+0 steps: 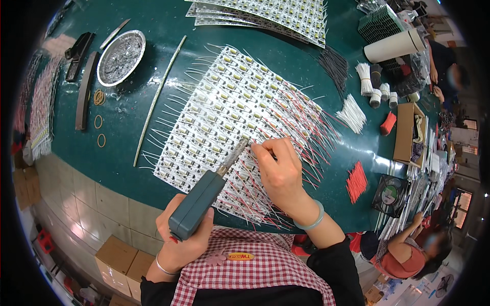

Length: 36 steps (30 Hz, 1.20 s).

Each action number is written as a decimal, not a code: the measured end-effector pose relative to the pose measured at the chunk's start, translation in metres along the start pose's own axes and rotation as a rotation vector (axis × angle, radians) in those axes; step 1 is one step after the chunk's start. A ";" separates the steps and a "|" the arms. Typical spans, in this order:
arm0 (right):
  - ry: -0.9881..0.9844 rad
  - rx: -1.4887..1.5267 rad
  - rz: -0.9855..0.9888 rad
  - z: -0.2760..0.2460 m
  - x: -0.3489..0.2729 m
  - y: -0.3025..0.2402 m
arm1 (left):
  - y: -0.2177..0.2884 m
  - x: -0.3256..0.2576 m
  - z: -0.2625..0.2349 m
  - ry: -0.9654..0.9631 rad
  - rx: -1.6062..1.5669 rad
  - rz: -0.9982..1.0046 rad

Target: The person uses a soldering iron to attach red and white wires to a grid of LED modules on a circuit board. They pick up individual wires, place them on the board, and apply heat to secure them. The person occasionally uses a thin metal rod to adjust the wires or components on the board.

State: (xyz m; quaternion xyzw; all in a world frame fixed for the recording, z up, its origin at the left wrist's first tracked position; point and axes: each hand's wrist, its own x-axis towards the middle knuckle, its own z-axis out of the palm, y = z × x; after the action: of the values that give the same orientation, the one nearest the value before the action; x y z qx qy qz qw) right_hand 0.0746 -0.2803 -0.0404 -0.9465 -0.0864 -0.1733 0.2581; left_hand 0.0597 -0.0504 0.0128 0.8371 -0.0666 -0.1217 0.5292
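Observation:
A dark green soldering gun (196, 205) is gripped in my left hand (185, 251), its body slanting up and to the right. Its metal tip reaches the middle of a white circuit board panel (204, 109) covered with rows of small yellowish parts. Close to that tip, my right hand (280, 171) is closed in a pinch just above the panel. Whatever lies between its fingertips is too small to make out. Red and white wires (306, 117) stick out across the panel's right and lower parts, and white wires fringe its left edge.
On the green table (127, 132) lie a foil-lined bowl (121, 57), a thin rod (159, 102), rubber bands (99, 97), stacked panels (265, 18), black wires (334, 69), white wires (351, 113) and red wires (357, 182). A small fan (390, 194) stands at right. Two other people sit beyond.

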 end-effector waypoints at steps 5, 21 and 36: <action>0.007 0.001 -0.007 0.001 0.000 -0.001 | 0.001 0.000 -0.004 0.011 0.025 0.059; 0.003 0.031 -0.004 0.000 -0.001 -0.001 | 0.001 0.000 0.000 0.042 -0.029 0.039; -0.008 -0.028 -0.078 0.001 -0.001 0.006 | -0.002 -0.002 -0.005 0.030 -0.002 0.039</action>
State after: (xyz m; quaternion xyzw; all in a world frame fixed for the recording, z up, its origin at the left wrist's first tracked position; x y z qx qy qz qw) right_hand 0.0754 -0.2845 -0.0442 -0.9466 -0.1216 -0.1808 0.2375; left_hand 0.0597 -0.0445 0.0134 0.8367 -0.0750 -0.0988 0.5334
